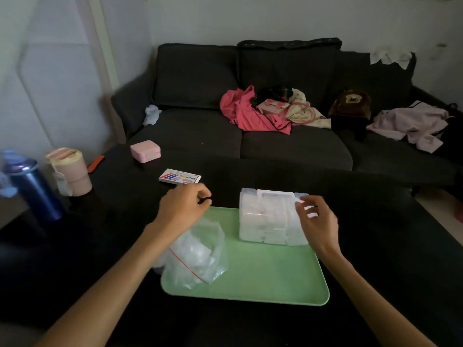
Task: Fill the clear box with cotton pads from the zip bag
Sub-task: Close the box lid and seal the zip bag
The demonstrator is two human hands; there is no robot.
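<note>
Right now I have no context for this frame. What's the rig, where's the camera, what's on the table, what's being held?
There is no robot here: a person works with two bare hands, and the single picture comes from a wide-angle camera worn on their head, looking forward and down.

On the dark table lies a green tray. On the tray stand the clear box, which looks packed with white cotton pads, and beside it the zip bag, crumpled, with some pads still inside.

The left hand hovers above the bag with fingers loosely curled; it seems to hold nothing. The right hand has its fingertips at the box's upper right corner, as if handling the lid; whether it grips is unclear.

Further back are a small pink case, a card packet, a pink cup and a blue bottle.
</note>
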